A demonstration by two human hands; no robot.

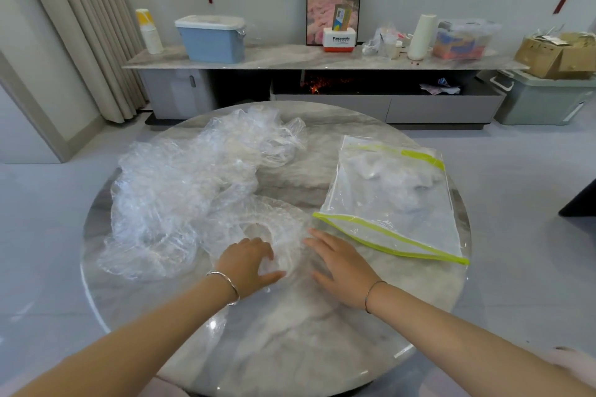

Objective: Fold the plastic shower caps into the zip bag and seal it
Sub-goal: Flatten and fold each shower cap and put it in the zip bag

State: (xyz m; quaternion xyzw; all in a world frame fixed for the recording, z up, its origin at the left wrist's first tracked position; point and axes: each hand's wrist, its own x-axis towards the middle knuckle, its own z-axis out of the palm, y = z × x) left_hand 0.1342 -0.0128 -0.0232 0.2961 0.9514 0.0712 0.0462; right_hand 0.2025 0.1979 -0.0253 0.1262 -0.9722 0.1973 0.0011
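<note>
Clear zip bag (pixel 390 203), lime-green edging

A home living room: curtain (pixel 80 26), low media console (pixel 322 87), framed picture (pixel 333 3).

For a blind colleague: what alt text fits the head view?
A left hand and right hand touch a clear shower cap on a round marble table. Crumpled caps lie left of it; a green-edged zip bag lies right.
</note>
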